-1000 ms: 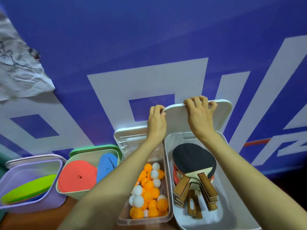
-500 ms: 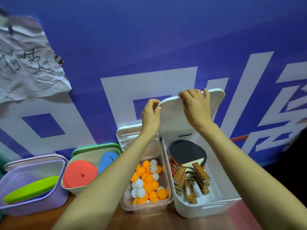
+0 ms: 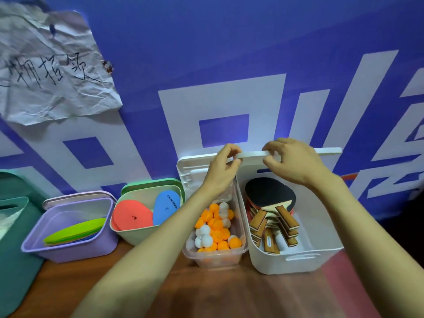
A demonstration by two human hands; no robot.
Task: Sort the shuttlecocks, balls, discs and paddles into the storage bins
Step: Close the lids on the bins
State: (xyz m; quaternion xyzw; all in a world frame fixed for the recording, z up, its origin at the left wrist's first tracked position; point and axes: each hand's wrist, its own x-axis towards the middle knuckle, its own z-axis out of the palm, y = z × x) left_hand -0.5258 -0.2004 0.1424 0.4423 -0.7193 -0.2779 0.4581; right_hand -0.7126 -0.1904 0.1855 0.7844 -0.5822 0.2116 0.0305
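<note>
Both my hands grip the near edge of a white lid (image 3: 325, 151) held nearly flat above the white bin (image 3: 296, 260). My left hand (image 3: 223, 166) pinches the lid's left corner. My right hand (image 3: 291, 160) curls over its edge further right. Inside that bin lie several paddles (image 3: 270, 210) with wooden handles, a black-faced one on top. Left of it a clear bin (image 3: 218, 258) holds orange and white balls (image 3: 214, 228). A pale green bin (image 3: 137, 236) holds a red disc (image 3: 132, 218) and a blue disc (image 3: 166, 208). A purple bin (image 3: 68, 251) holds a lime disc (image 3: 75, 229).
The bins stand in a row on a wooden floor against a blue and white banner wall (image 3: 229, 65). A crumpled paper note (image 3: 50, 70) hangs on it at upper left. A dark teal bin (image 3: 13, 226) stands at the far left. The clear bin's lid (image 3: 192, 171) leans behind it.
The white lid has tipped from upright against the wall to nearly flat over the paddle bin, with both hands still on it. The view has pulled back and up.
</note>
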